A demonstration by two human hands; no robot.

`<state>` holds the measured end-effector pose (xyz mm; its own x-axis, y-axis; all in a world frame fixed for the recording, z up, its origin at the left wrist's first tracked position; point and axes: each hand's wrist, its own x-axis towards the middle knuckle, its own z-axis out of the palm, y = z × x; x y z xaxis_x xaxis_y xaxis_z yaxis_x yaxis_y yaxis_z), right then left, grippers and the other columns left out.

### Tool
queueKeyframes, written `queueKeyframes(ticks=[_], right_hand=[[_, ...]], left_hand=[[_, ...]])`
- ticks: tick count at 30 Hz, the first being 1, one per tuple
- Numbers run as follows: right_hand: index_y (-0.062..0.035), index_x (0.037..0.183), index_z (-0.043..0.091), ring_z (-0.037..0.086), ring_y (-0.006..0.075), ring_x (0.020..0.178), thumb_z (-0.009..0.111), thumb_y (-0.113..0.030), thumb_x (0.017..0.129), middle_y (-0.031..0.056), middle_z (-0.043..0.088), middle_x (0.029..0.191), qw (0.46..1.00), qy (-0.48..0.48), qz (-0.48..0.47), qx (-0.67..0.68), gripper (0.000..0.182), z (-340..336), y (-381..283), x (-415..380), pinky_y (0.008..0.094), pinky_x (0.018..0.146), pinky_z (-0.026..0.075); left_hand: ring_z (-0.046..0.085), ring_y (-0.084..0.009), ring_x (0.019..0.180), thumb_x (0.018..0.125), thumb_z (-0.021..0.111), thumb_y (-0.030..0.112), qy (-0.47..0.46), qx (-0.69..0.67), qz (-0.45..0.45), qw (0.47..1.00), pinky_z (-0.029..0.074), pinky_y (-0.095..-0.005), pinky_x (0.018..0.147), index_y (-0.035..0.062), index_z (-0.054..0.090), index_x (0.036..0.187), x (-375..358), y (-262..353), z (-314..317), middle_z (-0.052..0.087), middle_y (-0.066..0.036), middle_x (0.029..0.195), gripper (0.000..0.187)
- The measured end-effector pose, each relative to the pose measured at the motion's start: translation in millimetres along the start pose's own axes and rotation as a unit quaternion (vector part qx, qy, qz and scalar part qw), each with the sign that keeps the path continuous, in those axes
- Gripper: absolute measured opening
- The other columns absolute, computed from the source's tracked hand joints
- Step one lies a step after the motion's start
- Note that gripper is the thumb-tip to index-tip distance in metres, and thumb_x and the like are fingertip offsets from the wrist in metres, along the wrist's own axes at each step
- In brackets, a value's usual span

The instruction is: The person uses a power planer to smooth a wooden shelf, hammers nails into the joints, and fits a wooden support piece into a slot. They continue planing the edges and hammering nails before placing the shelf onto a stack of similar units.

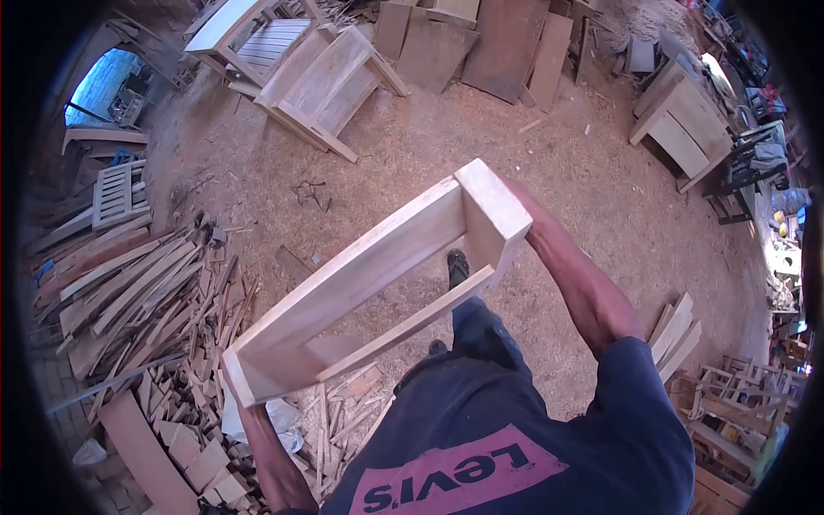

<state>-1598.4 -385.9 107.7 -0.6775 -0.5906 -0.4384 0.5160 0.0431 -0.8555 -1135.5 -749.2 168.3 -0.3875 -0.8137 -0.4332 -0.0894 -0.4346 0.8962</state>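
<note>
A pale wooden furniture frame (352, 255) is held up in front of my body, tilted with its right end farther from me. It has a wide curved board, a narrow rail (408, 323) and thick end pieces. My left hand (232, 388) grips the near left end from outside, mostly hidden behind the wood. At the opposite end my right hand (520, 199) holds the thick end piece (495, 196); its fingers are out of sight behind it.
Loose wood strips (129, 292) and offcuts are piled at left. Similar wooden frames (322, 90) stand at the back left, and another (687, 129) at the back right. Flat boards (506, 43) lie at the back. Sawdust covers the floor (403, 137). Slats (674, 335) lie at right.
</note>
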Motion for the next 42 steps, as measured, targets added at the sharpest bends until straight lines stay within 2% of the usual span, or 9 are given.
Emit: queueKeyframes(ticks=[1, 7, 16, 18, 22, 24, 27, 39, 42], right_hand=[[-0.0111, 0.141, 0.066, 0.065, 0.0157, 0.117, 0.053, -0.048, 0.112, 0.0048, 0.068, 0.135, 0.997, -0.045, -0.035, 0.051, 0.049, -30, 24, 63, 0.0331, 0.100, 0.053], [-0.0122, 0.140, 0.069, 0.067, 0.0145, 0.114, 0.056, -0.048, 0.110, 0.0029, 0.071, 0.129, 0.999, 0.051, -0.013, -0.014, 0.048, -48, -66, 155, 0.0329, 0.098, 0.054], [-0.0100, 0.136, 0.070, 0.070, 0.0139, 0.105, 0.059, -0.046, 0.110, 0.0022, 0.074, 0.121, 0.998, 0.012, 0.031, 0.048, 0.046, -70, -136, 388, 0.0345, 0.093, 0.057], [-0.0092, 0.129, 0.072, 0.071, 0.0136, 0.100, 0.058, -0.048, 0.110, 0.0014, 0.075, 0.116, 0.997, -0.030, 0.067, 0.031, 0.045, -65, -153, 425, 0.0339, 0.089, 0.059], [-0.0093, 0.118, 0.073, 0.070, 0.0145, 0.087, 0.053, -0.049, 0.112, 0.0038, 0.074, 0.106, 0.993, 0.052, 0.105, 0.019, 0.045, -66, -157, 546, 0.0323, 0.082, 0.060], [-0.0077, 0.114, 0.073, 0.070, 0.0160, 0.086, 0.050, -0.052, 0.112, 0.0068, 0.074, 0.105, 0.986, -0.081, 0.146, 0.004, 0.050, -57, -185, 572, 0.0337, 0.082, 0.060], [-0.0054, 0.111, 0.072, 0.070, 0.0187, 0.086, 0.046, -0.055, 0.111, 0.0103, 0.075, 0.103, 0.984, -0.087, 0.151, -0.046, 0.056, -26, -213, 647, 0.0365, 0.082, 0.060], [-0.0030, 0.119, 0.070, 0.071, 0.0206, 0.086, 0.047, -0.061, 0.109, 0.0088, 0.073, 0.095, 0.966, -0.097, 0.219, -0.102, 0.063, -33, -201, 946, 0.0372, 0.082, 0.060], [-0.0027, 0.125, 0.069, 0.072, 0.0211, 0.093, 0.045, -0.063, 0.109, 0.0103, 0.075, 0.105, 0.961, -0.103, 0.235, -0.104, 0.067, -43, -181, 1008, 0.0379, 0.086, 0.060]], left_hand=[[0.059, -0.0308, 0.130, 0.105, 0.048, 0.067, -0.007, 0.005, -0.003, 1.000, 0.045, -0.0461, 0.114, 0.0010, 0.058, 0.147, 20, 5, 21, 0.063, -0.019, 0.140, 0.079], [0.061, -0.0308, 0.128, 0.105, 0.048, 0.068, -0.009, -0.011, -0.027, 1.000, 0.046, -0.0461, 0.113, 0.0007, 0.059, 0.146, 128, 36, 125, 0.064, -0.019, 0.139, 0.080], [0.062, -0.0307, 0.126, 0.104, 0.047, 0.070, 0.087, -0.080, -0.079, 0.990, 0.048, -0.0461, 0.112, 0.0003, 0.060, 0.145, 230, 8, 149, 0.066, -0.019, 0.137, 0.082], [0.063, -0.0306, 0.126, 0.104, 0.046, 0.070, 0.096, -0.098, -0.092, 0.986, 0.048, -0.0461, 0.111, 0.0002, 0.060, 0.145, 282, 1, 166, 0.066, -0.019, 0.136, 0.082], [0.063, -0.0306, 0.125, 0.104, 0.046, 0.071, 0.090, -0.128, -0.114, 0.981, 0.049, -0.0461, 0.111, 0.0000, 0.061, 0.144, 410, -13, 223, 0.067, -0.019, 0.135, 0.083], [0.064, -0.0306, 0.124, 0.104, 0.046, 0.071, 0.089, -0.134, -0.124, 0.979, 0.049, -0.0461, 0.110, 0.0000, 0.061, 0.144, 458, -14, 252, 0.067, -0.019, 0.135, 0.083], [0.064, -0.0305, 0.124, 0.104, 0.045, 0.072, 0.086, -0.154, -0.133, 0.975, 0.050, -0.0460, 0.110, -0.0002, 0.061, 0.144, 527, -17, 296, 0.068, -0.019, 0.134, 0.084], [0.067, -0.0304, 0.121, 0.104, 0.044, 0.074, 0.106, -0.230, -0.187, 0.949, 0.052, -0.0460, 0.108, -0.0007, 0.063, 0.142, 714, -93, 383, 0.070, -0.019, 0.131, 0.086], [0.065, -0.0313, 0.125, 0.103, 0.044, 0.076, 0.090, -0.220, -0.216, 0.947, 0.050, -0.0456, 0.110, -0.0007, 0.059, 0.146, 753, -105, 392, 0.068, -0.020, 0.136, 0.089]])
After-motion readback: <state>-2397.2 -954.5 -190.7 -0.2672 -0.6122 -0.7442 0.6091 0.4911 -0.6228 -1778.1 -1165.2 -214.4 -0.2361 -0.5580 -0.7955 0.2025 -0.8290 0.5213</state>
